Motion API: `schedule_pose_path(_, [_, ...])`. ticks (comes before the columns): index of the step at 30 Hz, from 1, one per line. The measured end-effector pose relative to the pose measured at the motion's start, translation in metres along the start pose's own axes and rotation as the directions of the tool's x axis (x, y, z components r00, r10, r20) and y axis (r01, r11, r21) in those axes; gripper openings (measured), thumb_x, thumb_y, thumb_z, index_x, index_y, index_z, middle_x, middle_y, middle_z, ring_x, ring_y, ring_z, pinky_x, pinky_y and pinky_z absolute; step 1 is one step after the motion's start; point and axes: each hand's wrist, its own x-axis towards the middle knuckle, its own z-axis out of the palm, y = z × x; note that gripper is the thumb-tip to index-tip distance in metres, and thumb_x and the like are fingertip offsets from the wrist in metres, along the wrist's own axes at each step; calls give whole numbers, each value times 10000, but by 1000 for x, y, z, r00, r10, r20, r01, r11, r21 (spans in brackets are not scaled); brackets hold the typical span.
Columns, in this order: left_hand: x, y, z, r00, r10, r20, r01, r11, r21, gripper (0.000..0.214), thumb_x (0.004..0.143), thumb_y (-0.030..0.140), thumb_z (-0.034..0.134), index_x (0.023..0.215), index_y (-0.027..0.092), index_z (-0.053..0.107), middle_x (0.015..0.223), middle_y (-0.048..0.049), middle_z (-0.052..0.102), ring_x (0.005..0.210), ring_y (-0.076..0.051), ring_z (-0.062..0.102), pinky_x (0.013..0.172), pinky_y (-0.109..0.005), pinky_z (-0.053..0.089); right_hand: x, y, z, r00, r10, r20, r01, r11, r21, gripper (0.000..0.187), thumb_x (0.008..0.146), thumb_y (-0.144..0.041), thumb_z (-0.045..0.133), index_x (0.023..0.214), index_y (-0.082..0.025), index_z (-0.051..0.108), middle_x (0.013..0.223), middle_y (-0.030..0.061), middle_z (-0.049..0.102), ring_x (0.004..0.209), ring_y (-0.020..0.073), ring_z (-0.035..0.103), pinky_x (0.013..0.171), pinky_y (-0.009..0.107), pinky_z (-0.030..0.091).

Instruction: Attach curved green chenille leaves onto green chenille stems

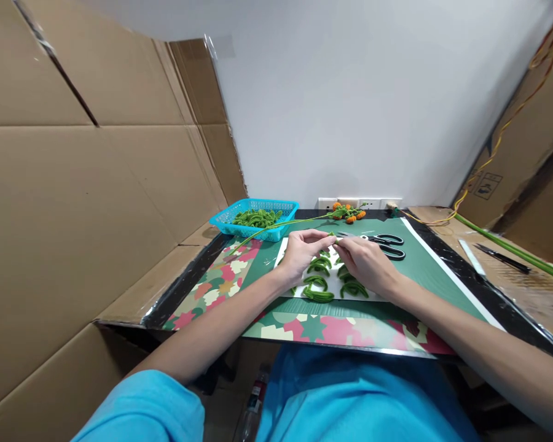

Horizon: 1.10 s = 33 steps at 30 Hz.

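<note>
My left hand (pixel 303 247) and my right hand (pixel 365 261) meet above a white sheet (pixel 283 252), their fingertips pinched together. Between them is a small green pipe-cleaner piece (pixel 332 235), mostly hidden by the fingers. Several bent, fuzzy green pipe-cleaner pieces (pixel 317 294) lie in rows on the sheet under my hands. Just beyond my right hand rests a pair of black-handled scissors (pixel 391 252), its blades partly covered by the hand.
A blue plastic basket (pixel 287 210) holding many green pieces stands at the back left. A long green stem with orange flowers (pixel 350 213) lies across its front. A black pen-like tool (pixel 503 258) and a pale strip (pixel 472 256) lie right. Cardboard walls (pixel 133 153) enclose the left.
</note>
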Motion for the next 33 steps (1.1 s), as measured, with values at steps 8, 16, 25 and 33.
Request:
schedule_pose_path(8, [1, -1, -3, 999, -29, 13, 29, 999, -18, 345, 575, 364, 993, 795, 157, 828, 746, -54, 765, 626, -127, 628, 549, -245, 420, 0, 2, 1, 999, -36, 5, 37, 999, -35, 332, 1132, -291, 381, 897, -204, 599, 828, 83, 711, 737, 221, 653, 677, 336, 451])
schedule_pose_path(16, [1, -1, -5, 1000, -27, 10, 27, 1000, 14, 336, 600, 363, 985, 816, 149, 841, 769, -71, 774, 618, -123, 627, 534, -236, 407, 1, 1, 0, 999, -25, 34, 27, 999, -34, 305, 1126, -264, 392, 890, -210, 578, 836, 82, 707, 752, 223, 654, 692, 334, 453])
schedule_pose_path(25, [0, -2, -4, 999, -16, 36, 14, 999, 51, 361, 648, 414, 962, 845, 139, 834, 807, -76, 782, 612, -129, 655, 547, -247, 408, 1, -1, -3, 993, -1, 115, 5, 999, -32, 291, 1122, -236, 384, 911, -194, 581, 864, 93, 710, 794, 236, 663, 726, 339, 461])
schedule_pose_path(33, [-3, 0, -4, 999, -7, 37, 4, 997, 72, 372, 661, 435, 954, 840, 135, 827, 810, -85, 782, 620, -137, 656, 554, -254, 413, 1, 2, -5, 995, -35, 92, 35, 999, 4, 272, 1114, -224, 408, 918, -192, 593, 840, 84, 712, 771, 230, 651, 723, 331, 449])
